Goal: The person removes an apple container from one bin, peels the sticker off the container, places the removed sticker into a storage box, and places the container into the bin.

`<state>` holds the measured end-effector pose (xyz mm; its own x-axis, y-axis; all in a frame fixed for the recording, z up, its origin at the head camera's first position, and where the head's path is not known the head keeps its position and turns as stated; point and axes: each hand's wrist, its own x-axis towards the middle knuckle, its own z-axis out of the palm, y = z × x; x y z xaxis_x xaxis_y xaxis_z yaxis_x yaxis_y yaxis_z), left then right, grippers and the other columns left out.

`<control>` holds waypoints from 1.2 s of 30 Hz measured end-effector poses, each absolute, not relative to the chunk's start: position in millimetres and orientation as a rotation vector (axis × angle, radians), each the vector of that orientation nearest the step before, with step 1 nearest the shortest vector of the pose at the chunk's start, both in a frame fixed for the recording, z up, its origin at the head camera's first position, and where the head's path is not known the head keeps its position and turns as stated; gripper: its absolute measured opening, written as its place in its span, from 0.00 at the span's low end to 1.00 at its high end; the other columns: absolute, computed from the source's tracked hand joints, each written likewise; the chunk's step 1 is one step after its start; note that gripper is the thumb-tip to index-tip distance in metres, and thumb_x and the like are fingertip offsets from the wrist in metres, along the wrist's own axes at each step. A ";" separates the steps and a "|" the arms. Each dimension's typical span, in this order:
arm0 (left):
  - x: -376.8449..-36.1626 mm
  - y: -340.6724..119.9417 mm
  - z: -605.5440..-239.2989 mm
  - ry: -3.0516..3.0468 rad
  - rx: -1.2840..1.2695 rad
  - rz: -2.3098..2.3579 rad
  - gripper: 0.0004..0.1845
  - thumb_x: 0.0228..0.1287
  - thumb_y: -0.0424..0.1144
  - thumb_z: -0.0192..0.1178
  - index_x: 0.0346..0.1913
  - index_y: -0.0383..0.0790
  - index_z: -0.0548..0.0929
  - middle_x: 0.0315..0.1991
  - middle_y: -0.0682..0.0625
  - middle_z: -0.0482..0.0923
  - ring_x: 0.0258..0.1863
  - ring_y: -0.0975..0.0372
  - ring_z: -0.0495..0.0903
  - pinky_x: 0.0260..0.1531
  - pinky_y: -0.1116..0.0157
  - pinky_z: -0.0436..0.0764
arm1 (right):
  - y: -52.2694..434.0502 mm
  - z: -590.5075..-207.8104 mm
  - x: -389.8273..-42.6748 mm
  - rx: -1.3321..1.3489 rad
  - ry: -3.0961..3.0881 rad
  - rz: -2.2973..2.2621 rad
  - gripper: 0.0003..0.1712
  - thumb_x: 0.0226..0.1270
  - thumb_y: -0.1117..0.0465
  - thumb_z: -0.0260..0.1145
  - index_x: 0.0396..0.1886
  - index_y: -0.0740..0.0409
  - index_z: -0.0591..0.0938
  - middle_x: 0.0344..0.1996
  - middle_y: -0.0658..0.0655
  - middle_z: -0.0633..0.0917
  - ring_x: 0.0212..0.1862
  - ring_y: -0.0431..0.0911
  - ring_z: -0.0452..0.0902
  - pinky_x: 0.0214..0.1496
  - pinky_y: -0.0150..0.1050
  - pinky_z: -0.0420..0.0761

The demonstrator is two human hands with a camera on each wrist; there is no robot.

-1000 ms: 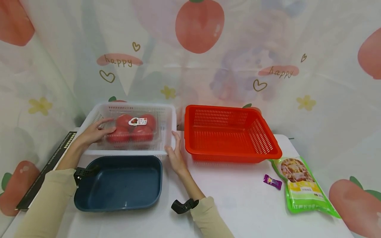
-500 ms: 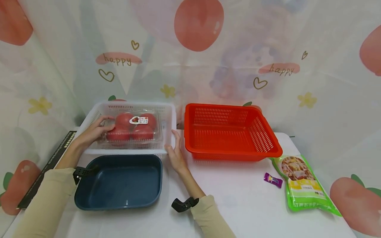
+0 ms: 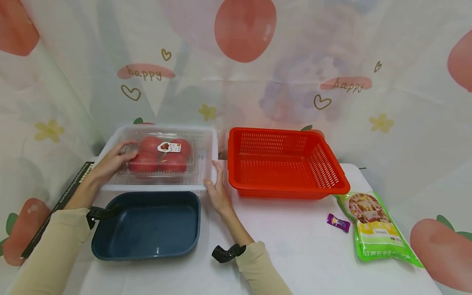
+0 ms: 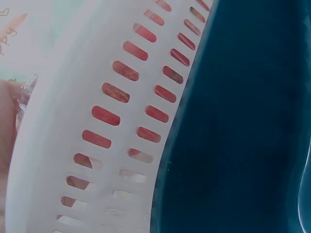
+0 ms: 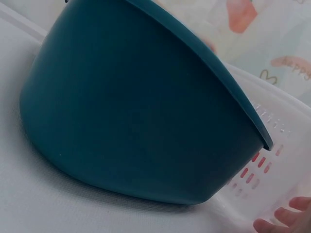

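A clear plastic box of red tomatoes point(image 3: 162, 157), with a white label on its lid, lies inside the white slotted basket point(image 3: 155, 188). My left hand point(image 3: 108, 164) holds the box's left end between thumb and fingers. In the left wrist view, red shows through the slots of the basket wall point(image 4: 73, 145), and only the edge of the hand appears. My right hand point(image 3: 218, 192) grips the basket's front right corner, thumb at the rim. Its fingertips point(image 5: 286, 216) lie against the outer wall in the right wrist view.
A dark blue tub point(image 3: 147, 259) stands just in front of the white basket. To the right is a red slotted basket point(image 3: 291, 191). Farther right lie a small purple packet point(image 3: 338, 223) and a green food bag point(image 3: 380, 235). A patterned curtain point(image 3: 236, 90) hangs behind.
The tomato box has slid a little to the left within the white basket, moving together with my left hand. My right hand has stayed at the basket's corner.
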<state>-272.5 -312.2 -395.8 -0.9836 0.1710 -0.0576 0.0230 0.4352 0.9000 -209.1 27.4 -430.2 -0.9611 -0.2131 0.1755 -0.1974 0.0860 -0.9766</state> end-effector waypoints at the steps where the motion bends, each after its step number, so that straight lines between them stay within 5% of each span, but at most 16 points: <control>1: -272.8 -312.5 -395.6 2.532 0.179 1.614 0.21 0.75 0.48 0.47 0.67 0.56 0.61 0.45 0.52 0.65 0.35 0.65 0.70 0.32 0.69 0.70 | 27.5 -428.5 -208.1 -0.435 2.306 -2.064 0.38 0.68 0.62 0.49 0.75 0.57 0.47 0.72 0.67 0.53 0.71 0.65 0.53 0.73 0.60 0.59; 13: -267.0 -312.2 -390.2 2.356 0.222 1.899 0.20 0.75 0.45 0.48 0.66 0.58 0.63 0.44 0.59 0.73 0.37 0.71 0.77 0.35 0.72 0.77 | 25.8 -463.8 -227.6 -0.396 2.333 -2.063 0.39 0.69 0.57 0.52 0.75 0.40 0.47 0.73 0.55 0.54 0.73 0.57 0.52 0.75 0.59 0.56; 22: -265.8 -310.1 -389.5 2.216 0.241 2.180 0.16 0.73 0.37 0.51 0.58 0.59 0.70 0.34 0.59 0.77 0.30 0.71 0.78 0.30 0.74 0.75 | 25.1 -467.3 -229.9 -0.391 2.363 -2.082 0.38 0.66 0.55 0.51 0.74 0.40 0.49 0.73 0.56 0.55 0.71 0.55 0.55 0.74 0.60 0.57; 30: -260.1 -315.1 -387.8 2.113 0.268 2.258 0.17 0.74 0.36 0.50 0.60 0.57 0.69 0.35 0.59 0.79 0.30 0.70 0.79 0.29 0.74 0.76 | 22.3 -457.9 -222.8 -0.360 2.364 -2.082 0.36 0.69 0.58 0.50 0.75 0.43 0.51 0.73 0.58 0.56 0.71 0.55 0.56 0.74 0.59 0.56; 36: -258.3 -315.7 -381.4 2.130 0.281 2.253 0.18 0.74 0.36 0.48 0.61 0.59 0.68 0.38 0.57 0.76 0.33 0.70 0.78 0.32 0.74 0.77 | 22.6 -460.4 -225.5 -0.291 2.398 -2.073 0.37 0.71 0.54 0.53 0.76 0.38 0.51 0.74 0.49 0.57 0.71 0.50 0.57 0.75 0.57 0.59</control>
